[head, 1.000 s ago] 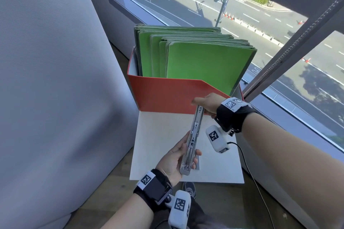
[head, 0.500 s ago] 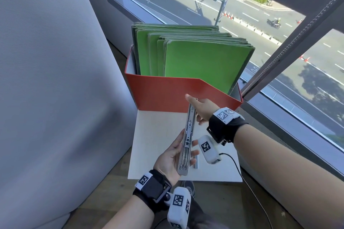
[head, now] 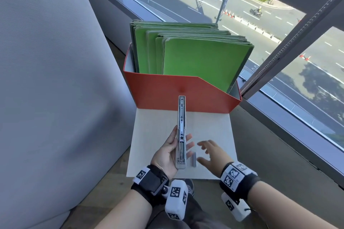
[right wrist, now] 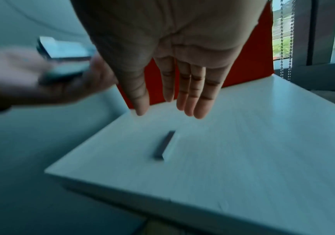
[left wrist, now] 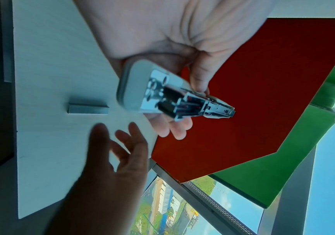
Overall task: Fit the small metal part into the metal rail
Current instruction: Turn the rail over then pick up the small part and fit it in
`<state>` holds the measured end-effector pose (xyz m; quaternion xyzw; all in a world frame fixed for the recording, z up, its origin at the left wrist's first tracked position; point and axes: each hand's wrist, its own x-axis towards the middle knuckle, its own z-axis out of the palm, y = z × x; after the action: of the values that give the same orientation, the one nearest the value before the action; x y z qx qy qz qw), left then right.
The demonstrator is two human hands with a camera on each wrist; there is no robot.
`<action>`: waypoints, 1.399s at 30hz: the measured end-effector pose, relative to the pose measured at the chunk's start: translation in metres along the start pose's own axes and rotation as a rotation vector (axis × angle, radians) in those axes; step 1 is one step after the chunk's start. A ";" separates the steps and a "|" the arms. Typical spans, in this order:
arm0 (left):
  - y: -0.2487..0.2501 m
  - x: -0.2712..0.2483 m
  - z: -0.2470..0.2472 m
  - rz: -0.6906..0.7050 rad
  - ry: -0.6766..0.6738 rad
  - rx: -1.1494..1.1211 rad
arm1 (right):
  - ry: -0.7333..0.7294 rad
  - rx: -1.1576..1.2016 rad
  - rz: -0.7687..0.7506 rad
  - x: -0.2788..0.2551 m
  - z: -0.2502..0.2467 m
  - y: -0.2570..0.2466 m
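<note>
- My left hand (head: 168,151) holds the long grey metal rail (head: 181,132) with its open channel facing up, thumb on one side and fingers curled under and round the other, the rail's far end pointing toward the red cardboard file box (head: 178,95) stuffed with green folders (head: 197,57).
- The small grey metal bar (head: 194,159), the part to be fitted, lies flat on the white tabletop (head: 154,128), just beside the rail's near end and not touching it.
- My right hand (head: 212,154) hovers above the table near that bar, fingers straight and spread, holding nothing.
- I judge the step in hand to be the reach for the part: nothing is inserted yet, so the task is barely begun.
- Next I need to pinch the bar by its long sides, lift it, line it up lengthwise with the channel and seat it while my left hand keeps the rail steady and level.
</note>
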<state>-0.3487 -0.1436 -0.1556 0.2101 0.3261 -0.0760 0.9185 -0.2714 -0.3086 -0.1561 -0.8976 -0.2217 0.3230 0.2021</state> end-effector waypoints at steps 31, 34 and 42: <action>-0.004 0.001 -0.015 -0.005 -0.019 0.022 | 0.032 0.060 0.198 0.030 0.034 0.007; -0.004 0.003 -0.015 -0.001 -0.027 0.027 | 0.146 0.397 0.230 0.026 0.006 0.000; -0.010 0.009 -0.008 0.013 -0.038 0.036 | 0.198 0.663 0.009 0.002 -0.047 -0.065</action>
<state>-0.3486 -0.1489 -0.1703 0.2273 0.3056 -0.0799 0.9212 -0.2562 -0.2644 -0.0909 -0.8111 -0.0803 0.2895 0.5018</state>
